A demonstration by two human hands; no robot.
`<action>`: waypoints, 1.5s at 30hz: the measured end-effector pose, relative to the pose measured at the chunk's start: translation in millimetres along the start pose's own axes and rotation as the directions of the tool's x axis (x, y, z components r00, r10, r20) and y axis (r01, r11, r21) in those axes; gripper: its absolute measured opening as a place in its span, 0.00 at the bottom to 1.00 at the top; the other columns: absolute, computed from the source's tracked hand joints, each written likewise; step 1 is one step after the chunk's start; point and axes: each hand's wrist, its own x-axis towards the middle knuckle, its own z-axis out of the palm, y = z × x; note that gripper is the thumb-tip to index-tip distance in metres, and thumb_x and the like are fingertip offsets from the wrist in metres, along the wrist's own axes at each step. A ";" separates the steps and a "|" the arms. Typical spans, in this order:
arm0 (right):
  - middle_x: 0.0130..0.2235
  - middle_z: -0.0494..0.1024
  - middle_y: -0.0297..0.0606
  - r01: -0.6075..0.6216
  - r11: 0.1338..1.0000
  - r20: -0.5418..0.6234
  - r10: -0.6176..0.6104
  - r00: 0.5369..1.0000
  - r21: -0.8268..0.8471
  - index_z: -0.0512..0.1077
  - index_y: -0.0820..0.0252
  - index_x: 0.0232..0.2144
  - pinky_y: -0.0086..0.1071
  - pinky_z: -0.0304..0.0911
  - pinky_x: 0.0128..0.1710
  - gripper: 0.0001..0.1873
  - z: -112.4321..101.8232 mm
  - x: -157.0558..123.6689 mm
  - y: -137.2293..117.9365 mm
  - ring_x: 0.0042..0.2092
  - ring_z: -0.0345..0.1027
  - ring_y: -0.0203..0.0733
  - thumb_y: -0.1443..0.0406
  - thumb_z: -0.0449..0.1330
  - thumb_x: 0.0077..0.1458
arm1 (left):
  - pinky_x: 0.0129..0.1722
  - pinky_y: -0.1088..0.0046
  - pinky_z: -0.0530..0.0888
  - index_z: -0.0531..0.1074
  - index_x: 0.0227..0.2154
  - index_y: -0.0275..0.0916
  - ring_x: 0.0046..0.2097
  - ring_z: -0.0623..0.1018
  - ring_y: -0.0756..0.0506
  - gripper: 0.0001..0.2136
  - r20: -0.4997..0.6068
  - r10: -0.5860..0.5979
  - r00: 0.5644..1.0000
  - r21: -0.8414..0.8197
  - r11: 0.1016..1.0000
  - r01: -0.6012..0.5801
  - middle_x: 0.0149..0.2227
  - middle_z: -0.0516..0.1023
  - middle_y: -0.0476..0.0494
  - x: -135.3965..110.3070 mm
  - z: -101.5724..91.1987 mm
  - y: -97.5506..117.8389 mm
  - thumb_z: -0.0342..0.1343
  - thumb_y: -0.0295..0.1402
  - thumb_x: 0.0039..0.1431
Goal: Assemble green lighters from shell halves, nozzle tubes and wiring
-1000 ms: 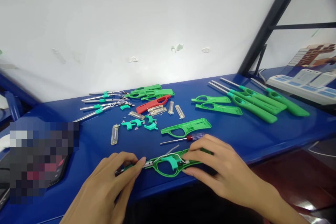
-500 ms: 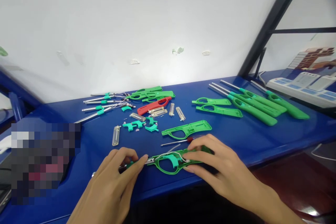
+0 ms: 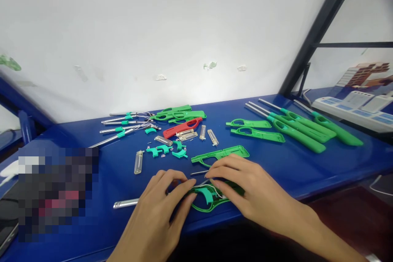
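An opened green lighter shell [image 3: 206, 209] lies near the table's front edge, with a teal trigger [image 3: 209, 195] and a white wire [image 3: 219, 192] inside it. My left hand [image 3: 162, 204] is closed on the lighter's front end, where the metal tube [image 3: 125, 203] enters; the tube sticks out to the left beneath the hand. My right hand [image 3: 242, 184] bends over the handle, thumb and finger pinched together at the wire along the shell's upper edge. Its palm hides most of the handle. Just behind lies a screwdriver [image 3: 199, 172], its grip covered by the right hand.
Behind lie a green half shell [image 3: 236, 152], teal triggers [image 3: 164, 149], clear fuel tanks [image 3: 138, 162] and a red shell [image 3: 182, 127]. Metal tubes with wires [image 3: 112, 131] are at left, beside a blurred dark object [image 3: 61, 192]. Closed green lighters [image 3: 303, 135] lie at right.
My left hand has slid right to the shell's front end, uncovering the metal tube's tip. The right hand has shifted left, its fingertips now at the wire. The view has shifted slightly.
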 end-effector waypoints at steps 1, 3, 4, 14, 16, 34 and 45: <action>0.49 0.83 0.35 0.000 1.000 0.007 0.000 1.000 -0.004 0.79 0.53 0.51 0.39 0.71 0.52 0.10 1.3 0.6 0.4 0.51 0.76 0.44 0.67 0.59 0.73 | 0.48 0.59 0.80 0.75 0.56 0.45 0.46 0.78 0.42 0.12 0.008 -0.006 1.000 -0.012 1.000 0.006 0.48 0.77 0.43 -0.7 2.6 -0.2 0.54 0.29 0.74; 0.49 0.84 0.34 0.003 1.000 0.003 -0.003 1.000 -0.001 0.79 0.53 0.50 0.39 0.71 0.52 0.10 3.5 0.3 1.8 0.51 0.76 0.44 0.67 0.59 0.73 | 0.47 0.60 0.80 0.75 0.56 0.45 0.45 0.78 0.43 0.12 0.016 -0.010 1.000 -0.043 0.999 0.011 0.47 0.77 0.44 -2.0 4.9 -0.1 0.54 0.28 0.75; 0.48 0.84 0.34 0.009 1.000 -0.005 -0.009 1.000 0.005 0.79 0.53 0.50 0.38 0.71 0.52 0.10 4.4 -0.3 2.6 0.50 0.76 0.43 0.67 0.59 0.73 | 0.46 0.61 0.80 0.76 0.55 0.45 0.44 0.78 0.43 0.12 0.020 -0.011 1.000 -0.058 0.998 0.012 0.46 0.77 0.44 -2.3 5.0 0.2 0.53 0.28 0.75; 0.45 0.83 0.34 0.152 0.987 -0.041 -0.150 0.988 0.061 0.77 0.55 0.51 0.35 0.69 0.47 0.12 4.3 -6.1 6.1 0.46 0.74 0.40 0.71 0.56 0.74 | 0.45 0.66 0.79 0.75 0.52 0.47 0.43 0.79 0.46 0.11 0.031 -0.035 0.999 -0.131 0.991 0.038 0.45 0.77 0.48 0.8 2.6 1.7 0.54 0.27 0.74; 0.46 0.83 0.35 0.163 0.985 -0.033 -0.161 0.986 0.061 0.77 0.54 0.52 0.34 0.69 0.47 0.13 3.3 -7.9 6.0 0.46 0.74 0.40 0.72 0.55 0.75 | 0.44 0.66 0.79 0.75 0.52 0.48 0.43 0.80 0.46 0.11 0.035 -0.037 0.999 -0.134 0.990 0.042 0.45 0.77 0.49 0.8 2.2 1.3 0.54 0.27 0.74; 0.47 0.79 0.37 0.056 0.992 0.068 -0.064 0.996 0.113 0.76 0.51 0.55 0.36 0.69 0.46 0.19 1.1 -13.5 1.7 0.48 0.73 0.42 0.73 0.52 0.73 | 0.42 0.68 0.78 0.74 0.53 0.48 0.43 0.79 0.46 0.12 0.062 -0.039 0.997 -0.160 0.986 0.049 0.45 0.77 0.49 0.7 1.2 2.6 0.54 0.26 0.75; 0.48 0.79 0.38 0.032 0.997 0.074 -0.038 0.997 0.073 0.77 0.53 0.52 0.36 0.70 0.47 0.18 0.8 -9.5 -0.3 0.48 0.73 0.43 0.74 0.52 0.73 | 0.44 0.67 0.78 0.74 0.52 0.49 0.43 0.78 0.46 0.11 0.114 -0.050 0.992 -0.166 0.984 0.068 0.45 0.77 0.49 2.1 -1.5 4.0 0.51 0.27 0.76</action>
